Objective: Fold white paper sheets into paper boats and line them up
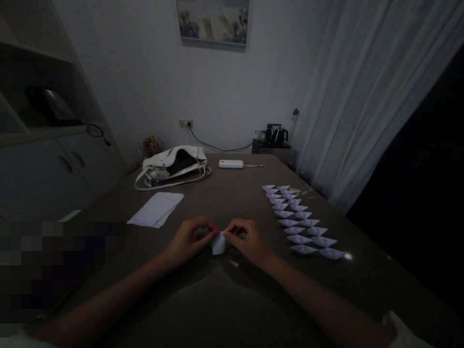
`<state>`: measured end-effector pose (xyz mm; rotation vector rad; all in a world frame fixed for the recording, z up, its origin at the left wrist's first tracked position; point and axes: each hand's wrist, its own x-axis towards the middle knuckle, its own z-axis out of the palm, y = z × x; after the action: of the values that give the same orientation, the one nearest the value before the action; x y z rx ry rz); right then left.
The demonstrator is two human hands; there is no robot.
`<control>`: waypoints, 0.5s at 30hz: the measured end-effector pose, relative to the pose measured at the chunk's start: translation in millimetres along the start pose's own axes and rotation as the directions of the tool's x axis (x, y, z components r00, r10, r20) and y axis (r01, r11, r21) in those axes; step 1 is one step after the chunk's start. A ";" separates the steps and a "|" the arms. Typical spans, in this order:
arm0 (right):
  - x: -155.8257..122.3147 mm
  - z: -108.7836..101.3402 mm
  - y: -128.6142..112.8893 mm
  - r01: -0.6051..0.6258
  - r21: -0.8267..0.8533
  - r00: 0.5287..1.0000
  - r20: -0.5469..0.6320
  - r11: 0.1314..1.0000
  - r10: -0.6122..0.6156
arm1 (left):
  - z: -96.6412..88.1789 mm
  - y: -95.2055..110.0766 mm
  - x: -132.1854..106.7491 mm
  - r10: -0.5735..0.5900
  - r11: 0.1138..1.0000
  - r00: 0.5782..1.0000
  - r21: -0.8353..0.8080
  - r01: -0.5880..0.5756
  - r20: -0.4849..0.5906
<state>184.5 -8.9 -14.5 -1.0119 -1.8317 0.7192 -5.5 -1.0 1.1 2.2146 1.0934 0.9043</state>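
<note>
The white handbag lies on the dark table, and a small folded piece of white paper is held well in front of it, on the wearer's side and a little to its right. Both hands grasp this paper: the left hand pinches its upper left part between thumb and fingers, and the right hand pinches the upper right corner in the same manner, the two sets of fingertips close together. The paper sits between the two pinches, mostly below them, its lower part free of the fingers and pointing toward the wearer; whether its bottom edge touches the table I cannot tell. Just in front of the handbag lies a loose stack of white sheets, their edges out of line, apart from the left hand. Well to the right of the handbag, and nearer the wearer, folded paper boats stand in two columns running away from the wearer, beyond the right hand's outer side. Near the handbag, to its right, rests a white oblong device with a short pale cord. Behind the handbag and above it, a black cable runs from a wall socket toward the right.
</note>
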 end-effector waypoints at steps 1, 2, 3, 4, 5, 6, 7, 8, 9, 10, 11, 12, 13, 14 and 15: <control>-0.1 -0.1 -0.5 -0.002 -0.004 1.000 0.000 1.000 0.002 | 0.0 0.1 0.1 -0.004 1.000 1.000 -0.001 0.004 0.000; -0.1 -0.3 -1.0 -0.004 -0.006 1.000 0.001 1.000 0.004 | 0.0 0.1 0.1 -0.007 1.000 1.000 -0.002 0.007 0.001; -0.2 -0.3 -1.5 -0.006 -0.007 1.000 0.002 1.000 0.006 | 0.0 0.2 0.2 -0.009 1.000 1.000 -0.004 0.009 0.001; -0.2 -0.3 -1.8 -0.009 -0.009 1.000 0.003 1.000 0.009 | 0.0 0.3 0.3 -0.010 1.000 1.000 -0.004 0.010 0.002; -0.3 -0.2 -2.0 -0.010 -0.009 1.000 0.004 1.000 0.010 | -0.1 0.4 0.3 -0.010 1.000 1.000 -0.004 0.010 0.003; -0.3 -0.1 -1.8 -0.009 -0.008 1.000 0.006 1.000 0.009 | -0.1 0.5 0.4 -0.007 1.000 1.000 -0.004 0.007 0.006; -0.4 0.2 -1.5 -0.006 -0.007 1.000 0.005 1.000 0.006 | -0.1 0.6 0.5 -0.003 1.000 1.000 -0.005 0.003 0.008; -0.4 0.4 -1.0 -0.003 -0.006 1.000 0.002 1.000 0.003 | -0.1 0.6 0.5 0.001 1.000 1.000 -0.006 -0.001 0.009; -0.3 0.7 -0.4 -0.003 -0.005 1.000 -0.001 1.000 0.003 | 0.0 0.5 0.6 0.001 1.000 1.000 -0.008 -0.001 0.009; -0.3 1.0 0.2 -0.002 -0.003 1.000 -0.003 1.000 0.002 | 0.2 0.3 0.6 0.000 1.000 1.000 -0.010 0.000 0.008; -0.2 1.2 0.7 -0.002 -0.003 1.000 -0.005 1.000 0.002 | 0.4 0.0 0.6 -0.002 1.000 1.000 -0.012 0.002 0.010; -0.1 1.4 1.1 -0.004 -0.004 1.000 -0.005 1.000 0.003 | 0.6 -0.4 0.6 -0.004 1.000 1.000 -0.015 0.004 0.011; 0.0 1.4 1.3 -0.004 -0.006 1.000 -0.005 1.000 0.004 | 0.8 -0.8 0.5 -0.007 1.000 1.000 -0.016 0.007 0.011; 0.0 1.4 1.5 -0.002 -0.007 1.000 -0.003 1.000 0.002 | 1.0 -1.2 0.4 -0.008 1.000 1.000 -0.016 0.009 0.008; 0.1 1.4 1.6 0.001 -0.009 1.000 -0.001 1.000 -0.001 | 1.2 -1.6 0.3 -0.009 1.000 1.000 -0.013 0.009 0.008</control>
<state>183.8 -8.2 -16.4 -1.0171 -1.8357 0.7105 -5.3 0.0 -0.6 2.1987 1.0903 0.8954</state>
